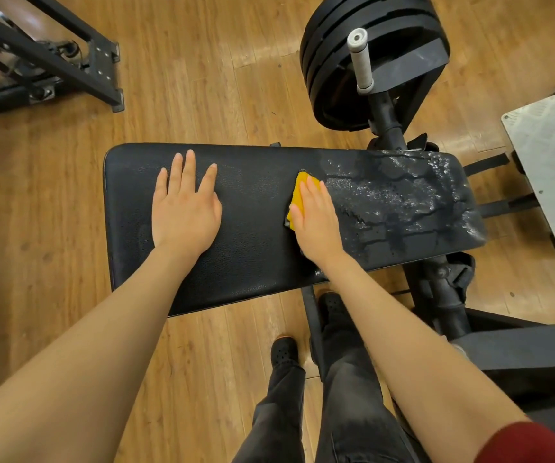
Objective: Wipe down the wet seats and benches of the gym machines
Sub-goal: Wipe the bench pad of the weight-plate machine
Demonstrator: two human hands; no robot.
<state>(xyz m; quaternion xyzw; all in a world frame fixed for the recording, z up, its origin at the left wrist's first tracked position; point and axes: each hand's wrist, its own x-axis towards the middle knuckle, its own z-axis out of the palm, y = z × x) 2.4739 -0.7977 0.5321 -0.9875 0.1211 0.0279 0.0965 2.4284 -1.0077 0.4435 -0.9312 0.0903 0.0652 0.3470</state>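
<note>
A black padded bench (256, 182) lies across the middle of the view. Its right third (403, 198) is cracked and glistens with water, while the left part looks dull and dry. My left hand (186, 208) rests flat on the left part of the pad with its fingers straight and spread. My right hand (316, 215) presses a yellow sponge (298, 195) flat against the pad, just left of the wet patch. Most of the sponge is hidden under my palm and fingers.
Stacked black weight plates (369, 55) with a grey handle (361, 58) stand behind the bench's right end. A black machine frame (52, 58) sits at the upper left. A metal plate (553, 168) is at the right edge. My feet (283, 352) stand on the wood floor (202, 78).
</note>
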